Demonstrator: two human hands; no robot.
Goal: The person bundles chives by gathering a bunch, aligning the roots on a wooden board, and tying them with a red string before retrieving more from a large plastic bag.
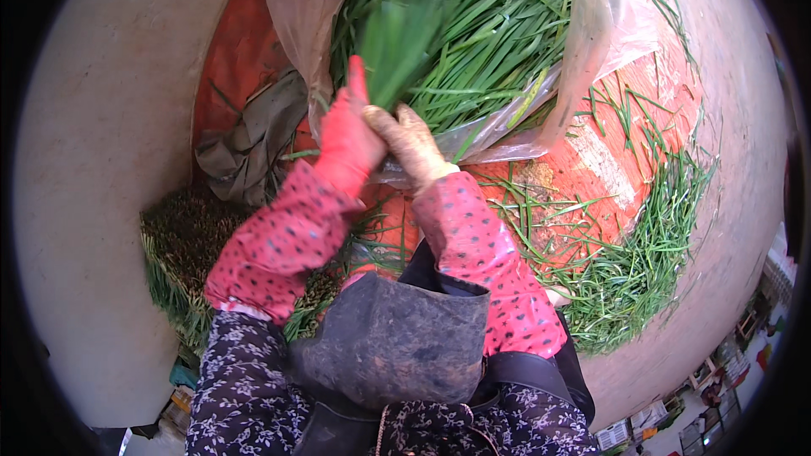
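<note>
My left hand [347, 139], in a red glove, is around the lower end of a bunch of long flat green leaves [402, 44] that look like garlic chives. One red finger points up along the leaves. Against the other side of the same end presses my right hand [408, 142], in a soiled pale glove. The bunch is blurred and fans upward over a clear plastic bag [589, 31]. Inside the open bag lies a thick heap of similar leaves [507, 44].
Stacked chive bundles [190, 253] stand at my left, cut ends up. A crumpled grey cloth [253, 139] lies beyond them. Loose trimmings [646, 272] pile up at right on a worn red sheet [589, 202]. A dark apron [393, 335] covers my lap.
</note>
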